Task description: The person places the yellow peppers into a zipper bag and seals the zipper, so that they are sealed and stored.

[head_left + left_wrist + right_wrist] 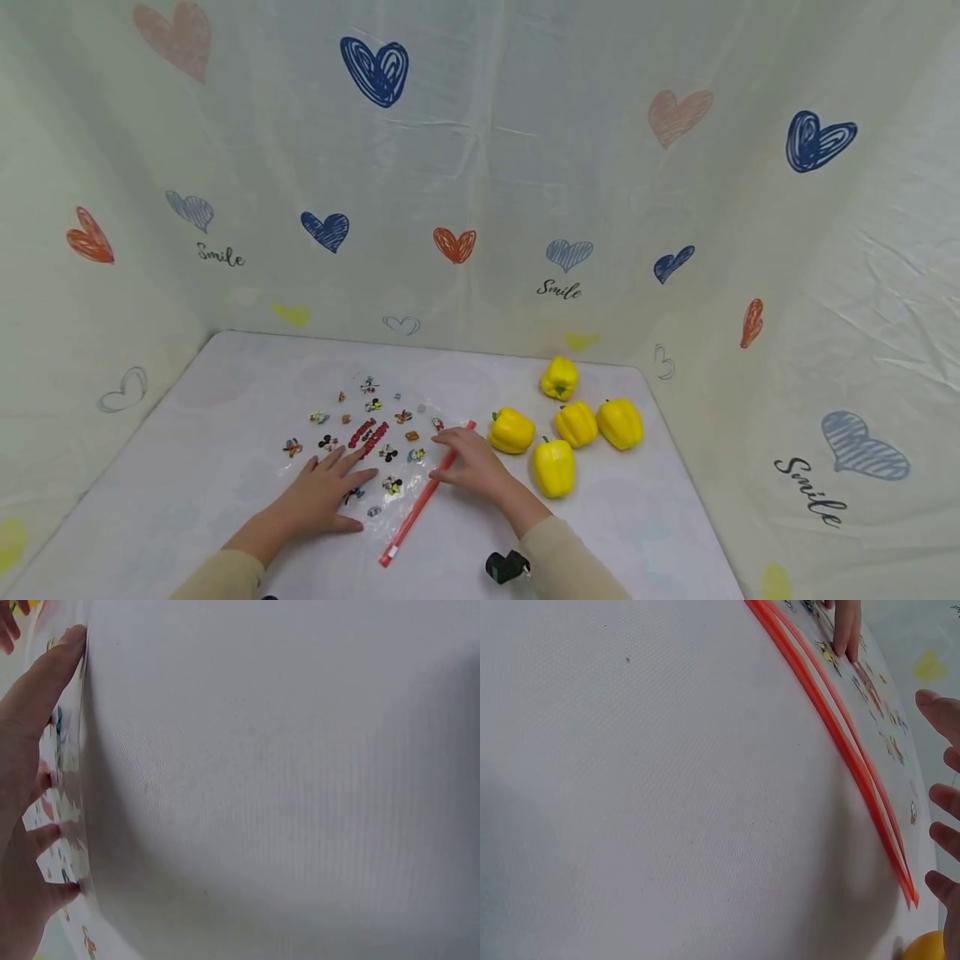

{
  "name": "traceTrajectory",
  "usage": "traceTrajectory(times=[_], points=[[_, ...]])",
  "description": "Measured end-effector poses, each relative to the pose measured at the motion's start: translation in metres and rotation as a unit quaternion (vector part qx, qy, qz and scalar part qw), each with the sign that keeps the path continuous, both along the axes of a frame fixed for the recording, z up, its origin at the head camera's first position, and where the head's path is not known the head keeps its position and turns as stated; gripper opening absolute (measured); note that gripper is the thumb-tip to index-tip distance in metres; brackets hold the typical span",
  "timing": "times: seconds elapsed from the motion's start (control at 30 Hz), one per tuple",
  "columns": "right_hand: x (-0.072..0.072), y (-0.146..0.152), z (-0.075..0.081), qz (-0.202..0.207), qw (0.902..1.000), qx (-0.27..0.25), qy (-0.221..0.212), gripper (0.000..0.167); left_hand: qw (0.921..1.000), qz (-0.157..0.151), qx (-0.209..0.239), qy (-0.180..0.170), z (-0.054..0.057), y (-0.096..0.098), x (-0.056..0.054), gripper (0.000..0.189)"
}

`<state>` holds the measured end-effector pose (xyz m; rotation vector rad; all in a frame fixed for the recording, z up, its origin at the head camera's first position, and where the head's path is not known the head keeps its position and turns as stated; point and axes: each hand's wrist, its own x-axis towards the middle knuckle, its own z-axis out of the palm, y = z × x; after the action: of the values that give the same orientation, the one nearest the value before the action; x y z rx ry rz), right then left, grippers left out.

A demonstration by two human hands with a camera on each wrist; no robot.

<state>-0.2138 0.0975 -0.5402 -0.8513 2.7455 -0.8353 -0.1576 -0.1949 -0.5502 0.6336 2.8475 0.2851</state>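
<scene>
A clear plastic bag (pixel 392 485) printed with small cartoon figures and red lettering lies flat on the table. Along its right side runs a red strip (pixel 414 515), which looks doubled in the right wrist view. My left hand (pixel 318 496) rests with spread fingers on the bag's lower left part; its thumb (pixel 52 671) lies along the near edge in the left wrist view. Over the strip's upper half reaches my right hand (pixel 476 467). Its fingers (pixel 946 796) are spread and loosely bent, with nothing between them; the right wrist view shows them apart from the strip.
Several yellow bell peppers (pixel 554 468) stand on the table (pixel 637 533) just right of my right hand. A small black device (pixel 506 567) is beside the right sleeve. White curtains with printed hearts (pixel 455 245) enclose the table's back and sides.
</scene>
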Motion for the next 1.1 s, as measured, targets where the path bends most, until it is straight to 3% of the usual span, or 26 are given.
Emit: traceTrajectory(times=[0.27,0.6,0.87,1.1], points=[[-0.009,-0.003,-0.004,-0.008,0.9997,0.022,-0.013,0.062,0.9993,-0.036,-0.004,-0.011,0.002,-0.003,-0.007,0.082],[-0.014,-0.007,-0.013,0.026,0.9985,0.041,-0.027,0.064,0.9949,-0.097,-0.023,-0.018,0.005,-0.011,-0.018,0.081],[-0.016,-0.012,-0.015,0.05,0.9969,0.038,-0.048,0.069,0.9927,-0.108,-0.044,-0.031,0.011,-0.014,-0.024,0.079],[-0.02,-0.019,-0.023,0.06,0.9944,0.083,-0.023,0.07,0.9941,-0.092,-0.052,-0.025,0.015,-0.019,-0.028,0.082]])
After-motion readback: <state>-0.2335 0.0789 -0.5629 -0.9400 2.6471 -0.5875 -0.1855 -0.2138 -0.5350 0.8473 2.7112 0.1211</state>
